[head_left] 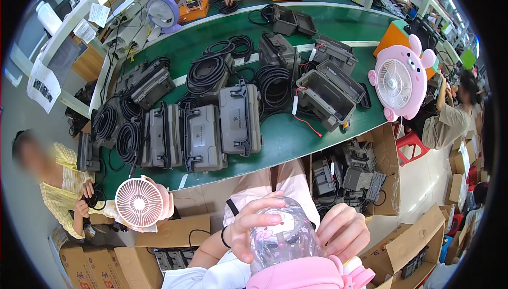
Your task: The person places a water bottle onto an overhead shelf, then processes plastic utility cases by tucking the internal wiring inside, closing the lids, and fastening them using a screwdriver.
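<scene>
A clear water bottle [286, 236] with a pink lid [296, 274] and printed cartoon figures is tilted close in front of me, its lid end toward my head. My left hand [258, 224] is wrapped round the bottle's left side. On the other side my right hand [345, 231] has its fingers curled in, the tips against the bottle near the lid. A pink strap loop [362, 277] hangs off the lid below that hand. Beyond the bottle, closed grey-brown plastic cases [238, 117] stand on the green bench [203, 179].
Coiled black cables [206, 74] and open cases [325, 98] cover the bench. A pink fan [140, 201] is at front left, a pink rabbit-shaped fan [397, 82] at right. Cardboard boxes [386, 167] of cases stand below. Co-workers sit at left, far side and right.
</scene>
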The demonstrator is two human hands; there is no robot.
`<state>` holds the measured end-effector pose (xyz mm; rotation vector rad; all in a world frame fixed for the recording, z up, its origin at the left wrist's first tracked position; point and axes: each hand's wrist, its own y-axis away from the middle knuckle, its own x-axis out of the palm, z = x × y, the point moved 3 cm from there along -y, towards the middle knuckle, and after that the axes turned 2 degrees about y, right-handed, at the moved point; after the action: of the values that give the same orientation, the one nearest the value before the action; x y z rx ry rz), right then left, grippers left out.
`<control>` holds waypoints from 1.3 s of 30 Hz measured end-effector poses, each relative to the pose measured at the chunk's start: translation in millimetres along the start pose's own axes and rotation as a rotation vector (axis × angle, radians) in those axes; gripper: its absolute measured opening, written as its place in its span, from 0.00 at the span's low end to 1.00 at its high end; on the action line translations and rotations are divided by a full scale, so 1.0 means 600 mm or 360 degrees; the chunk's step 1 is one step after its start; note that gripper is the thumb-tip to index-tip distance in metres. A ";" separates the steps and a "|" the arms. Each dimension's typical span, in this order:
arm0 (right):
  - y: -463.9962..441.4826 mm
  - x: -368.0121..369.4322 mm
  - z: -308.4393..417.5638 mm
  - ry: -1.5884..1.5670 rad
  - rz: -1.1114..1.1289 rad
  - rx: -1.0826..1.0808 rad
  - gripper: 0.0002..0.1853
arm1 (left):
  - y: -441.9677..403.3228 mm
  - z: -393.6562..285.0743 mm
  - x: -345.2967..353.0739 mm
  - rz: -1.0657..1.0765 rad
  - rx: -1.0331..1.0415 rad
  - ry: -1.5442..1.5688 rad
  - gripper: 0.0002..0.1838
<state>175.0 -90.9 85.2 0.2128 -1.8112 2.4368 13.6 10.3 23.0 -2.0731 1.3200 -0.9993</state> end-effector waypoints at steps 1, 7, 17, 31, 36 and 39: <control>0.000 0.000 0.000 -0.0005 0.0004 0.0003 0.03 | 0.001 0.001 0.000 0.0006 0.0016 -0.0004 0.43; 0.000 0.001 0.001 0.0006 -0.0005 -0.0003 0.03 | 0.000 0.003 0.002 0.0007 0.0064 -0.0020 0.43; -0.001 -0.004 0.007 0.0040 0.0114 0.0117 0.09 | -0.002 0.000 0.001 0.0015 0.0043 -0.0005 0.43; -0.003 0.000 0.005 -0.0002 0.0028 0.0062 0.04 | 0.002 0.007 0.000 0.0036 0.0098 -0.0025 0.43; -0.003 -0.001 0.004 -0.0019 0.0034 0.0111 0.06 | 0.001 0.004 0.001 0.0009 0.0049 -0.0009 0.43; -0.002 -0.003 0.004 -0.0025 0.0063 0.0142 0.06 | -0.002 0.005 -0.002 0.0020 0.0063 -0.0016 0.42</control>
<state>177.3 -93.0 86.8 0.2060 -1.7310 2.5525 16.5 11.9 21.7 -2.0353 1.2965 -1.0001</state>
